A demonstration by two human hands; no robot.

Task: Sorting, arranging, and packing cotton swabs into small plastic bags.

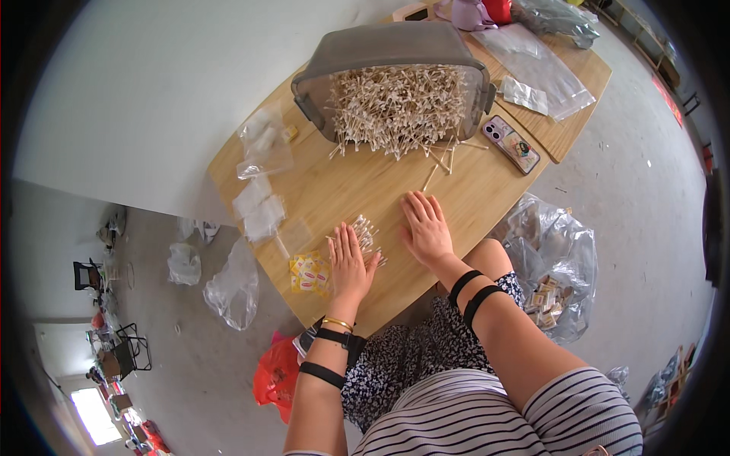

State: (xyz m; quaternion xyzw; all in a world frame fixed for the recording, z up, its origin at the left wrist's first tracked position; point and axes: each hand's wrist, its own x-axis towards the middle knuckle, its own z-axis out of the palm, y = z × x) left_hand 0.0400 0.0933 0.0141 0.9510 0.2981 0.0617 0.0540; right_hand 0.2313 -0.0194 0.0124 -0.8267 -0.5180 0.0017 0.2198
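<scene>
A small pile of cotton swabs lies near the table's front edge. My left hand rests over its left part, fingers stretched out, hiding some of the swabs. To the right, my right hand lies flat with its fingers extended and nothing visible in it. One loose swab points toward its fingertips. At the back a grey plastic bin lies on its side, its mouth facing me. A large heap of cotton swabs fills it and spills a little onto the wood. Yellow-and-white paper labels are beside my left hand.
On the wooden table, clear plastic bags lie at the left. A phone sits right of the bin, near a large flat bag. Below the table's right edge stands a clear sack of small packs; a red bag is at lower left.
</scene>
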